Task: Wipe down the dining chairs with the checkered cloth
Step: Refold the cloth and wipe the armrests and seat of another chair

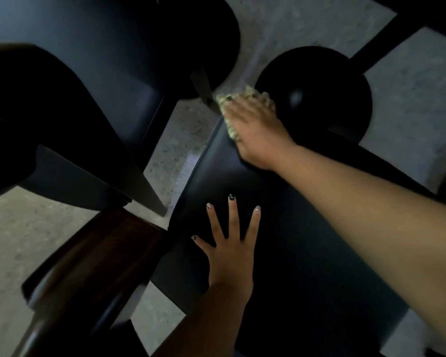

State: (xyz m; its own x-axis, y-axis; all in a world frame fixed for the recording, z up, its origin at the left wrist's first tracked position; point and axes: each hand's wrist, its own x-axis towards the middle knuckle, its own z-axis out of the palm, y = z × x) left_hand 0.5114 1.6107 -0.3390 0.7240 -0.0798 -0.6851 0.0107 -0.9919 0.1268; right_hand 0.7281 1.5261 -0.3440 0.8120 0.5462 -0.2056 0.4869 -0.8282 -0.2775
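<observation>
A dark dining chair seat (pixel 281 253) fills the middle of the view. My left hand (pixel 229 243) lies flat on it with the fingers spread. At the seat's far corner my right hand (pixel 252 130) presses a pale yellowish cloth (pixel 245 97) onto the surface; the cloth shows beyond and beside the fingers, blurred. Whether the fingers curl round the cloth is not clear. A second dark chair (pixel 93 81) stands to the left, its seat and curved back in shadow.
Two round black bases (pixel 327 81) of a table or stools sit on the pale speckled floor (pixel 422 86) beyond the seat. A brown wooden chair back (pixel 93 253) crosses the lower left. A dark chair leg (pixel 204 86) stands just left of the cloth.
</observation>
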